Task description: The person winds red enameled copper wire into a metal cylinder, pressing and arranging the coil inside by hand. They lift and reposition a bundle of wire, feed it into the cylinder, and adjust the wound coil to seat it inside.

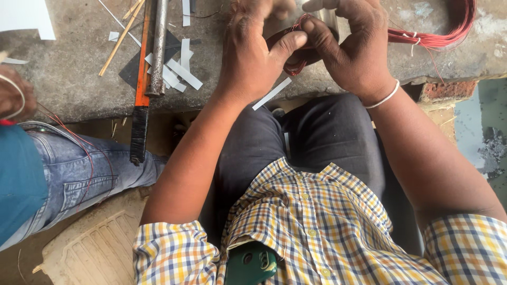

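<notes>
Together, a red wire coil [293,50] is pinched by clenched fingers of left hand [253,53] and right hand [354,47] above the bench [68,68], its long axis undeterminable.

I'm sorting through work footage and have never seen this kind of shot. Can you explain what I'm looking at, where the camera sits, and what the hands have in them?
There is one picture, taken by a camera worn on a person's head and looking down, so you see their own checked shirt and dark trousers below. The left hand and right hand meet over a rough concrete slab, both gripping a bundle of thin red wire against a shiny metal part that is mostly hidden. A larger coil of red wire lies to the right. On the slab lie white paper strips, thin wooden sticks, a grey metal rod and an orange-and-black bar. At left, in jeans, is another person.
</notes>
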Demonstrator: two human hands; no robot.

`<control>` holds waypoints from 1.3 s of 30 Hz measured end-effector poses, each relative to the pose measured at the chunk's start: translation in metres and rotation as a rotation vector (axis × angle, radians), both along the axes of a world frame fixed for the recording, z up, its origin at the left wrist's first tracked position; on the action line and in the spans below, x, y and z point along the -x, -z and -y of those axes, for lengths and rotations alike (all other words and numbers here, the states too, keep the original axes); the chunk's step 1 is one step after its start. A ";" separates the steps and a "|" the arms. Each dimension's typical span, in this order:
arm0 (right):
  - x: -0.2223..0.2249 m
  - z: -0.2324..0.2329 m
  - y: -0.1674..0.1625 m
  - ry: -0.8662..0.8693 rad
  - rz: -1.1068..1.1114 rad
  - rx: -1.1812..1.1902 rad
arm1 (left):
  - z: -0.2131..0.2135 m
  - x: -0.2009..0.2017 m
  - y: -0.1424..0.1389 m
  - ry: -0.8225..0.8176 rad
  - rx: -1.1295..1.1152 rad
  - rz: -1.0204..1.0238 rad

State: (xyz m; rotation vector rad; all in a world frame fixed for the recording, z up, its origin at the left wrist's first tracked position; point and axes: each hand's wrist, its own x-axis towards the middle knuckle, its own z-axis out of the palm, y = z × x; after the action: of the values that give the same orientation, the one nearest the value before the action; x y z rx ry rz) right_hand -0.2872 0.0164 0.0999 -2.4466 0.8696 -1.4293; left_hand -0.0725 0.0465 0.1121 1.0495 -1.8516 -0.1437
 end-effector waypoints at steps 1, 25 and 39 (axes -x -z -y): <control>0.002 0.001 0.002 0.006 -0.006 0.010 | -0.001 -0.001 -0.001 0.000 -0.009 0.001; -0.002 -0.022 0.012 0.084 -0.783 0.369 | -0.012 -0.016 0.054 -0.037 0.058 0.650; -0.007 -0.026 0.014 0.047 -0.546 0.053 | -0.010 -0.005 0.037 -0.019 -0.084 0.593</control>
State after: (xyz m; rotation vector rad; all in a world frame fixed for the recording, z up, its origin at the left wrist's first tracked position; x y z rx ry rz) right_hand -0.2802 0.0423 0.0854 -2.9269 0.9961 -0.7995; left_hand -0.0672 0.0568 0.0752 1.2594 -2.3775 0.1174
